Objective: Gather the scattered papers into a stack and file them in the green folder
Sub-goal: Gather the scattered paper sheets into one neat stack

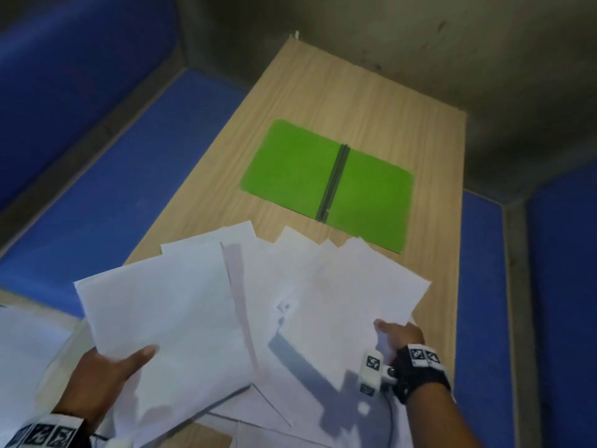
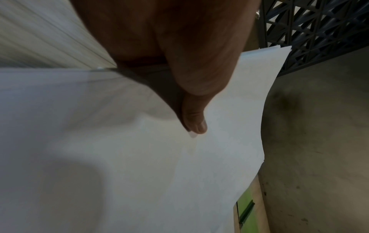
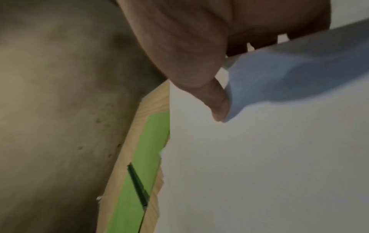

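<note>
Several white papers [image 1: 245, 305] lie fanned over the near half of the wooden table [image 1: 329, 101]. My left hand [image 1: 106, 367] grips a lifted bunch of sheets [image 1: 161, 305] at its near edge, thumb [image 2: 196, 123] on top and fingers hidden beneath. My right hand [image 1: 399, 334] pinches another raised bunch [image 1: 355, 295] at its near right corner, thumb [image 3: 218, 107] pressed on top. The green folder [image 1: 326, 182] lies open and flat farther back, empty, with a dark spine strip down its middle; it also shows as a green folder [image 3: 139, 173] sliver and a small green folder [image 2: 247, 209] patch.
Blue padded panels [image 1: 113, 176] run along the table's left side, and another blue panel [image 1: 484, 286] along its right. A grey concrete wall [image 1: 420, 43] stands behind the far edge. More white paper [image 1: 22, 344] lies at the lower left, off the table's corner.
</note>
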{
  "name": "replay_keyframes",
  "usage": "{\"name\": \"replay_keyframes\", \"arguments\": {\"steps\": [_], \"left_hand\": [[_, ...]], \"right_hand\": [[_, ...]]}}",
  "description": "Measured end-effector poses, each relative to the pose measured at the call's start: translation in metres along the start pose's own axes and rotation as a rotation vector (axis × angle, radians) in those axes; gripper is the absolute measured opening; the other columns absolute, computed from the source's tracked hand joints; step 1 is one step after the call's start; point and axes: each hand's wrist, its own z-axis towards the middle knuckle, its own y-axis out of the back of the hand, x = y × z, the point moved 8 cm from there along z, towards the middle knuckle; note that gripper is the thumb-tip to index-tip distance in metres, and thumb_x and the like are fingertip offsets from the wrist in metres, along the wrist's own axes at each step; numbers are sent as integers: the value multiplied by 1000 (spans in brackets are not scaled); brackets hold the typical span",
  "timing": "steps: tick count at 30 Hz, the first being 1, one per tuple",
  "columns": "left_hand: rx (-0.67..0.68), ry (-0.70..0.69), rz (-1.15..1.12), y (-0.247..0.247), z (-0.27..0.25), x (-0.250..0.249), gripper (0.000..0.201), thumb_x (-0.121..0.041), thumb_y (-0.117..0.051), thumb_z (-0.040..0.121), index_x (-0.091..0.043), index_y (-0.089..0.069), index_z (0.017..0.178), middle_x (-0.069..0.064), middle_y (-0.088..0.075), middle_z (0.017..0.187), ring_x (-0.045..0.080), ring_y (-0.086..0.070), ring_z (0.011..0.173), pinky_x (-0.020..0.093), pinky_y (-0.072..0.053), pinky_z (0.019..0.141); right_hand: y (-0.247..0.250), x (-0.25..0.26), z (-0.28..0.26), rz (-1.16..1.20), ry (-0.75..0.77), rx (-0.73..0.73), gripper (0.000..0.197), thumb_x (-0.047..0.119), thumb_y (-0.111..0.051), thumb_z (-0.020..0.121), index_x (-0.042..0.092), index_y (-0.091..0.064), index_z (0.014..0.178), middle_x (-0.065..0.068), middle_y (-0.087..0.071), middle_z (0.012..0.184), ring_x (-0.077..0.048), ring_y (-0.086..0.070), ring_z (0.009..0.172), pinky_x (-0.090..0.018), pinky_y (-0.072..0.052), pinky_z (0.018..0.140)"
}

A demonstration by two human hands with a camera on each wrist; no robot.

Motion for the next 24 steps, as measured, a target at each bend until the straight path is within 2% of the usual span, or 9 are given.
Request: {"name": "replay_keyframes", "arguments": {"steps": [2, 6, 8, 9, 10, 13, 18, 21, 24], "left_hand": [[18, -7, -15, -3, -3, -3, 35, -20, -91, 73, -10, -70, 100, 12, -75, 95, 32, -67, 87, 51, -55, 85], [38, -37, -34, -6, -7, -13, 28, -16, -88, 76, -9, -72, 97, 10, -75, 89, 29, -67, 81, 39, -49, 66], [39, -54, -29, -6, -8, -15, 27, -16, -89, 76, -8, -72, 95, 8, -75, 86, 29, -68, 81, 40, -51, 67], [40, -59, -25, -5, -9, -16, 25, -15, -88, 76, -9, -72, 93, 8, -75, 85, 29, -68, 81, 41, -52, 69], [39, -61, -29, -5, -11, -17, 23, -14, -88, 76, -9, -71, 91, 8, -75, 84, 28, -67, 80, 41, -51, 69], [39, -58, -41, -3, -13, -15, 21, -11, -87, 76, -8, -70, 88, 12, -74, 85, 28, -66, 78, 41, -49, 69], [30, -36, -61, 3, -13, -4, 30, -10, -87, 76, 0, -72, 100, 16, -74, 91, 33, -67, 85, 43, -49, 75], [18, -24, -58, 9, -15, -4, 31, -10, -86, 78, -1, -68, 101, 16, -71, 93, 33, -64, 87, 43, -47, 78], [8, -20, -30, 14, -11, 1, 34, -16, -87, 77, -2, -69, 103, 19, -73, 97, 35, -65, 89, 45, -49, 82]], "right_hand": [[-24, -16, 1, 71, -78, 27, 50, 30, -70, 84, -1, -58, 122, -16, -62, 124, -30, -60, 114, -15, -38, 57], [-51, -22, 3, 258, -109, 33, 41, 29, -70, 79, 11, -60, 114, -10, -66, 119, -23, -65, 99, -15, -40, 58], [-44, -22, 7, 326, -98, -117, 33, 19, -69, 77, 18, -55, 107, -10, -66, 116, -22, -64, 94, -21, -45, 71], [-42, -15, -1, 376, -82, -142, 43, 14, -72, 76, 15, -53, 115, -12, -63, 119, -26, -64, 97, -28, -49, 77], [-41, -12, -8, 417, -90, -122, 48, 11, -74, 76, 9, -54, 119, -12, -62, 120, -28, -64, 95, -33, -51, 76], [-32, -8, -14, 436, -8, -118, 29, 11, -73, 80, 0, -63, 105, -10, -67, 101, -25, -61, 82, -29, -46, 77], [11, -18, -27, 500, 219, -278, 35, 15, -65, 88, 3, -59, 121, -13, -66, 118, -25, -62, 95, -36, -49, 91], [43, -47, -28, 617, 123, -299, 36, 24, -59, 94, -2, -57, 119, -18, -63, 111, -25, -57, 87, -31, -47, 67], [61, -67, -24, 637, 34, -290, 64, 49, -50, 93, -9, -53, 120, -25, -61, 117, -27, -53, 85, -30, -37, 58]]}}
